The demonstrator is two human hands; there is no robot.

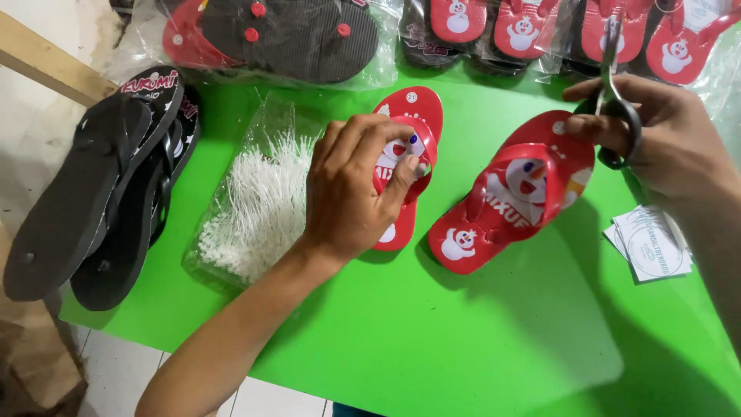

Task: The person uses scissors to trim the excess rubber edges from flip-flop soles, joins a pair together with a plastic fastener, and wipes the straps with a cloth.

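Currently, head view: left hand [351, 189] sits on top of a red flip-flop [407, 127] lying on the green table [432, 332], fingers curled over its strap, thumb pressed against the strap's right side; toe end sticks out above the hand, heel end below it. Grip looks closed around the strap

Right hand [664, 135] holds black-handled scissors [615, 108], fingers through the loops, blades pointing up and away; can't tell whether the blades are apart or together. Hand hovers just right of the second red flip-flop [513, 193], which lies tilted between both hands; the lower scissor loop overlaps its upper right edge, contact unclear

Just left of the left hand: clear bag of white plastic tag fasteners [258, 205]. Further left, stack of black flip-flops [108, 193] hanging over the table edge. Small stack of white paper tags [652, 247] below the right wrist. Along the far edge, bagged flip-flops [309, 35], red and black
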